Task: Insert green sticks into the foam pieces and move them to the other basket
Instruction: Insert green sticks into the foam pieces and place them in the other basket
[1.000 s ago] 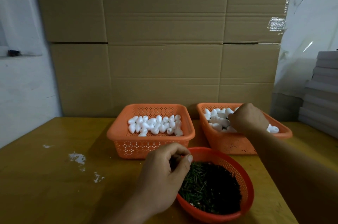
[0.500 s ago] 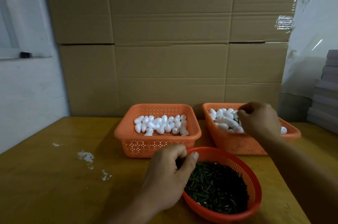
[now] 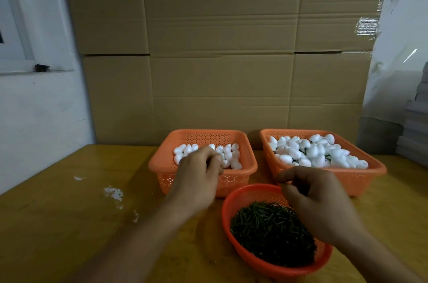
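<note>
My left hand reaches over the front of the left orange basket, its curled fingertips down among the white foam pieces. Motion blur hides whether it grips anything. My right hand hovers over the back of the round red bowl of green sticks. Its thumb and forefinger are curved and apart, with nothing visible between them. The right orange basket holds a heap of foam pieces, with green stick ends showing among them.
A wall of cardboard boxes stands right behind the baskets. White crumbs lie on the yellow wooden table to the left. Grey stacked sheets sit at the far right edge.
My left hand left the stick bowl and moved up to the left basket. My right hand came out of the right basket and down over the stick bowl.
</note>
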